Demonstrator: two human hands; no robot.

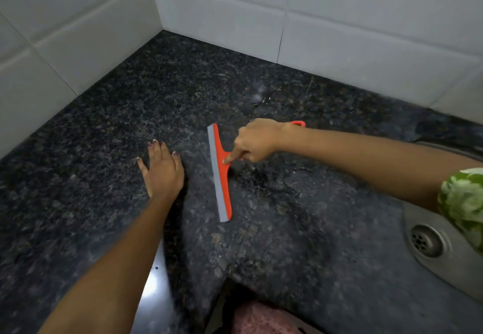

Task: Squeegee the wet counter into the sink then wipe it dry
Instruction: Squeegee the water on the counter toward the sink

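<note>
An orange squeegee (221, 177) with a grey rubber blade rests blade-down on the dark speckled granite counter (104, 137). My right hand (254, 140) is closed round its handle, index finger pressed on the neck; the handle's end loop sticks out past my wrist. My left hand (162, 167) lies flat on the counter, fingers spread, a little left of the blade and not touching it. Water glistens on the counter behind and to the right of the squeegee. The steel sink (444, 260) with its round drain sits at the lower right.
White tiled walls (339, 20) close the counter at the back and left, meeting in a corner. The counter's front edge runs along the bottom, with pink cloth (258, 318) below it. A green patterned sleeve (462, 203) covers my right upper arm above the sink.
</note>
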